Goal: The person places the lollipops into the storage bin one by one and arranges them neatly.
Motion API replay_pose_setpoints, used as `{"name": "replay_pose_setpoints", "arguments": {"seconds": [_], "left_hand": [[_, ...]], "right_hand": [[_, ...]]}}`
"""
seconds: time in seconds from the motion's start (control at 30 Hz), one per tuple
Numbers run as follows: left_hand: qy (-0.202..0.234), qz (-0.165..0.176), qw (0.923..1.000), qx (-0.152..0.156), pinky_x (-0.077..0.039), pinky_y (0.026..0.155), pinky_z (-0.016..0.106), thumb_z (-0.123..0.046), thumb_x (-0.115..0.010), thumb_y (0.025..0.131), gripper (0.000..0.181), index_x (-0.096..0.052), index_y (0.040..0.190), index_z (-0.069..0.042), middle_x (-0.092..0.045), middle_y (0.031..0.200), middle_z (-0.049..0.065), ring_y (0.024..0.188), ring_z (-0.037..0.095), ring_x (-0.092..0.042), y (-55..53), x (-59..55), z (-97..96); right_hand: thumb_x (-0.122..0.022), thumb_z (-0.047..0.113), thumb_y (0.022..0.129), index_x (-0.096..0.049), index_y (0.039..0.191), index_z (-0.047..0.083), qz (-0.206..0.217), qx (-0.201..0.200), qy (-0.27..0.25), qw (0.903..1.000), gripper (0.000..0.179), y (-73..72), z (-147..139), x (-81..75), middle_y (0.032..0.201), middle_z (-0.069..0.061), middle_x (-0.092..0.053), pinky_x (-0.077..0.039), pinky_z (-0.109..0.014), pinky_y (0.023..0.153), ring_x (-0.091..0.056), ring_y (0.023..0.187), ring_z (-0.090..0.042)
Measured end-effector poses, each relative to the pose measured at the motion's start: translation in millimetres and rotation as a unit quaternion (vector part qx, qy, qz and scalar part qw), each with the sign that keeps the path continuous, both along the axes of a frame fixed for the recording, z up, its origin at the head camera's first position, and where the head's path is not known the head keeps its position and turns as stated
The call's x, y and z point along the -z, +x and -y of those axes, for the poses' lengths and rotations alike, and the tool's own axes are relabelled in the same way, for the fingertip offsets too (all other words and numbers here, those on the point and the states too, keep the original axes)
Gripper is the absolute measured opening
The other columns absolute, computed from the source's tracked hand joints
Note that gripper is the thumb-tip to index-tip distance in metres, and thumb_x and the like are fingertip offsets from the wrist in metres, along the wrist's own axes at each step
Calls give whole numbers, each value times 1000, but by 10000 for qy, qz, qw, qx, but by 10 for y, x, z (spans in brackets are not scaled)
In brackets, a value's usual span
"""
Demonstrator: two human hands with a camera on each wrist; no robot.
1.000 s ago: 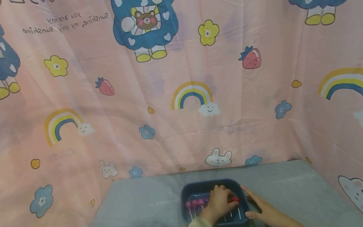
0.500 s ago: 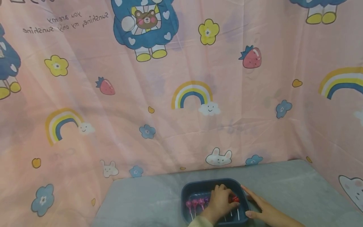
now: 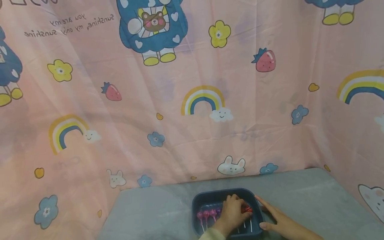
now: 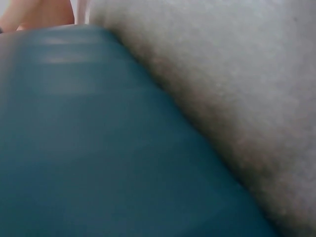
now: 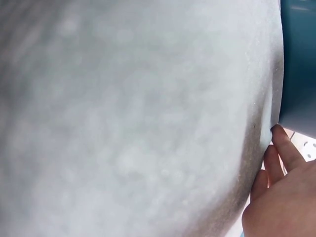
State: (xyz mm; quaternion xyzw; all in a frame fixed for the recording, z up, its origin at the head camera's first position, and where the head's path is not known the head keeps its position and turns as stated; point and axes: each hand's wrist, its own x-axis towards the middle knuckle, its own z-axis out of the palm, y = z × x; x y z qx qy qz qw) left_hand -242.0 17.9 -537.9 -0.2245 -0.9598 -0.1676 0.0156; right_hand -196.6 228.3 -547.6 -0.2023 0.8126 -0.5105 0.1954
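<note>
In the head view my left hand point(image 3: 231, 214) reaches into a dark blue tray point(image 3: 196, 200). Its thumb and fingertips pinch a red lollipop point(image 3: 248, 209) near the tray's right end, the head partly covered by the fingers. Several pink lollipops point(image 3: 206, 214) stand in a row at the left, white sticks toward me. Other sticks show below my left hand, their heads hidden. My right hand point(image 3: 277, 218) rests against the tray's right side, fingers extended. In the right wrist view, my right hand point(image 5: 286, 197) lies beside the blue tray wall point(image 5: 300, 64).
A grey cloth-covered table point(image 3: 150, 213) bears the tray and stretches to both sides. Behind it hangs a pink curtain point(image 3: 135, 116) printed with rainbows, flowers and bears. The left wrist view is mostly filled by the blue tray wall point(image 4: 108, 133) and grey cloth point(image 4: 237, 74).
The red lollipop's stick has shifted slightly left and stands straighter. Both hands stay almost in place.
</note>
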Motion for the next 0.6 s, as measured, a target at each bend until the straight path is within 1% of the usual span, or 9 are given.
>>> {"name": "replay_pose_setpoints", "arguments": {"seconds": [0.1, 0.17, 0.33, 0.4, 0.53, 0.6], "left_hand": [[18, 20, 10000, -28, -39, 69, 23, -50, -71, 78, 23, -70, 94, -33, -59, 94, -12, 83, 4, -46, -4, -11, 9], [95, 108, 9999, -54, -39, 70, 23, -49, -71, 78, 23, -70, 94, -33, -58, 93, -12, 83, 4, -45, -6, -14, 11], [422, 313, 9986, -75, -37, 70, 22, -48, -71, 78, 24, -70, 95, -31, -57, 90, -13, 81, 3, -43, -10, -18, 29], [529, 311, 9981, -39, -37, 69, 22, -47, -71, 79, 24, -71, 95, -30, -57, 89, -13, 81, 2, -43, -5, -26, 34], [638, 243, 9977, 10, -37, 68, 22, -46, -71, 78, 24, -71, 95, -29, -58, 90, -12, 80, 2, -43, 5, -48, 40], [681, 271, 9973, -3, -37, 69, 22, -46, -72, 78, 24, -71, 96, -30, -59, 91, -12, 81, 2, -43, 9, -53, 41]], "right_hand": [[-48, 28, 99, 6, 152, 23, 12, -2, 10, 10000, 76, -15, 8, -1, 148, -38, -20, -39, -71, 86, -28, 131, -57], [-47, 27, 99, 7, 152, 24, 39, 4, -6, 10000, 76, -18, 8, 5, 148, -37, -20, -38, -72, 87, -28, 132, -57], [-48, 29, 99, 6, 152, 23, 39, 9, 111, 9999, 77, -17, 4, 13, 150, -38, -14, -39, -72, 85, -28, 130, -60], [-48, 30, 99, 6, 152, 23, 46, 19, 146, 9999, 77, -16, -1, 17, 150, -37, -12, -38, -73, 84, -27, 130, -60], [-47, 30, 99, 6, 152, 24, 92, 60, 113, 9999, 75, -16, -5, 24, 151, -36, -12, -38, -73, 84, -27, 131, -60], [-47, 30, 99, 6, 152, 24, 113, 55, 96, 9999, 75, -15, -5, 23, 150, -37, -13, -38, -73, 84, -27, 131, -60]]}}
